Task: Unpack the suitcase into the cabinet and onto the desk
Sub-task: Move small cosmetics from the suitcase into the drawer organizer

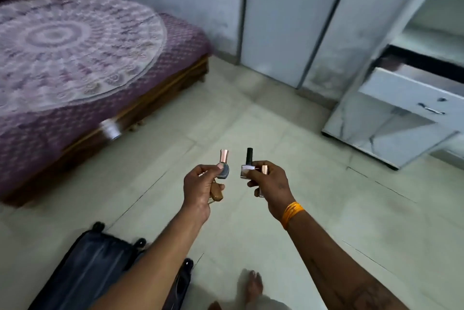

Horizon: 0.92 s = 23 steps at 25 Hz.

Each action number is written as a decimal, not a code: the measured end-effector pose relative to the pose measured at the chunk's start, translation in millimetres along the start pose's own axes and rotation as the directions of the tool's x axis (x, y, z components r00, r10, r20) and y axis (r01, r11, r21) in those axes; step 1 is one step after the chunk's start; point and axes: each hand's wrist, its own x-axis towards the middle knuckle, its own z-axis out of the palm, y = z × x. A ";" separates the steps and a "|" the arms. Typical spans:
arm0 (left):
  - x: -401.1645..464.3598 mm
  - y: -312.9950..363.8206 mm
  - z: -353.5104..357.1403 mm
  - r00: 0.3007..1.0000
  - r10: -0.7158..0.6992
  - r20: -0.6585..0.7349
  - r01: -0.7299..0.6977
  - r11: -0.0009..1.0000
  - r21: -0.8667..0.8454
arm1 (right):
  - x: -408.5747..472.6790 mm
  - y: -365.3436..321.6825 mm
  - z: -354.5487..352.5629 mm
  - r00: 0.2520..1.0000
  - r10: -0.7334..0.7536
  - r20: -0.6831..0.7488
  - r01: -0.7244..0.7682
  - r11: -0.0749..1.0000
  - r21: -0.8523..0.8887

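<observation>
My left hand [202, 188] grips two small nail polish bottles: a grey one with a rose-gold cap [223, 166] standing up and a tan one [216, 193] lower in the palm. My right hand [272, 183], with orange threads at the wrist, holds a pale bottle with a black cap [247, 167] and another with a rose-gold cap [264, 170]. Both hands hover over the tiled floor. The dark suitcase [88, 269] lies on the floor at lower left, partly behind my left forearm. The white cabinet [296, 21] stands ahead. A white desk unit [401, 98] with an open drawer sits at right.
A bed [75, 58] with a purple patterned cover fills the left side, a small white container [110, 129] by its edge. My bare foot [252, 287] shows at the bottom. Open tiled floor [251, 121] lies between me and the cabinet.
</observation>
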 end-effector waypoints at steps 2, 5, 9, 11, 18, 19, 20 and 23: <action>-3.0 -2.9 49.8 0.994 -0.026 0.104 0.022 0.999 0.037 | 0.0 -6.6 -44.6 0.990 -0.017 -0.139 0.021 0.999 0.028; -11.8 -14.6 124.3 0.967 -0.051 0.250 0.028 0.995 0.094 | 1.5 -11.7 -109.8 0.955 -0.026 -0.296 0.054 0.995 0.085; -17.6 -31.5 223.1 0.915 -0.065 0.397 0.008 0.990 0.143 | 9.9 -15.0 -190.0 0.898 -0.029 -0.438 0.093 0.988 0.125; -20.1 -43.3 284.4 0.887 -0.075 0.455 0.000 0.987 0.163 | 21.4 -19.6 -244.5 0.865 -0.016 -0.501 0.104 0.983 0.149; -32.0 -79.8 498.4 0.842 -0.105 0.530 -0.012 0.977 0.213 | 74.1 -50.7 -445.6 0.821 -0.034 -0.570 0.143 0.979 0.147; -32.2 -82.1 527.9 0.842 -0.102 0.530 -0.016 0.977 0.215 | 84.7 -57.8 -471.8 0.812 -0.031 -0.583 0.145 0.978 0.150; -31.6 -84.0 555.3 0.842 -0.098 0.531 -0.025 0.975 0.219 | 95.8 -64.5 -495.8 0.803 -0.024 -0.596 0.147 0.976 0.158; -22.3 -93.1 625.8 0.846 -0.087 0.526 -0.046 0.971 0.233 | 129.5 -80.3 -550.8 0.789 -0.021 -0.615 0.166 0.970 0.179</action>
